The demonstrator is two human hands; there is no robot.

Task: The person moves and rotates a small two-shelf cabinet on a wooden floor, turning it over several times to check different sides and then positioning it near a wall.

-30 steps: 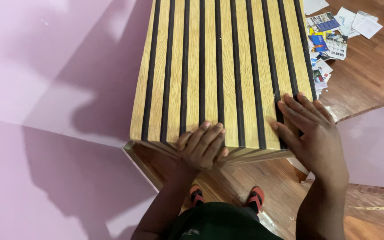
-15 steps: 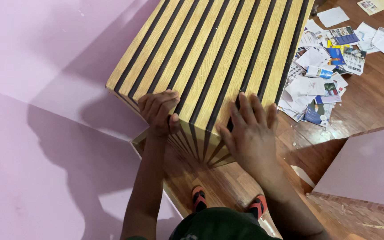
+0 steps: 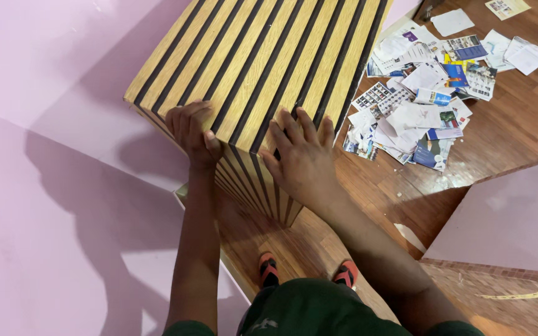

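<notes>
In the upper middle of the frame I see the slatted panel box (image 3: 263,68), a large block faced with light oak-coloured strips and narrow black grooves between them, running diagonally from the top edge down toward the centre. Its near corner points at me, and below that corner a second slatted face drops away in shadow toward the floor.

My left hand (image 3: 193,134) sits at the near left edge of the top face, fingers (image 3: 185,118) curled over the rim so the tips lie on the slats while the palm hangs against the side face. It grips the edge rather than closing around anything. My right hand (image 3: 300,155) lies flat just to the right of it, fingers (image 3: 309,124) spread and stretched up the slats, palm pressed over the corner. It is fully open, holding nothing, only bearing on the surface. The two hands are near each other but not touching.

Beneath the box is a wooden floor (image 3: 518,124) of reddish-brown planks. In the upper right a scattered pile of papers (image 3: 424,93), leaflets and white sheets, lies on it just beside the box's right edge. Pink walls (image 3: 51,205) fill the left side, carrying my shadow, and another pink surface (image 3: 512,218) shows at lower right. At the bottom, my orange sandals (image 3: 269,270) stand on the floor under the box's corner.
</notes>
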